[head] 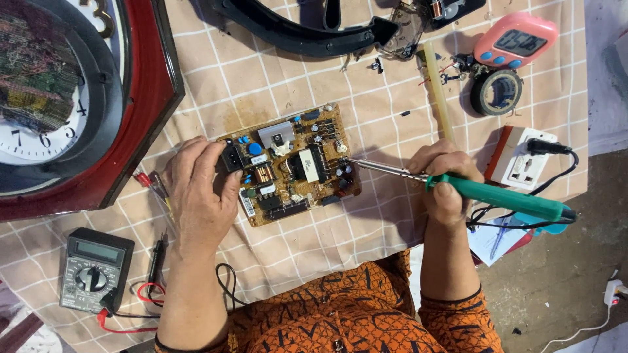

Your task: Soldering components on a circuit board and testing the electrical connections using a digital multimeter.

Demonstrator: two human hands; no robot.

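Note:
A brown circuit board (291,163) with coils, capacitors and a black transformer lies on the checked cloth. My left hand (199,189) grips its left edge, thumb over a black connector. My right hand (445,180) holds a green-handled soldering iron (497,196). The iron's metal tip reaches the board's right edge next to several dark capacitors. A cord runs from the iron's handle toward the white socket block (523,157).
A large clock in a red frame (78,104) fills the upper left. A multimeter (95,269) with red and black probes lies at the lower left. A pink timer (517,40), a tape roll (496,91), a pale stick (437,88) and a black curved part (294,29) sit behind the board.

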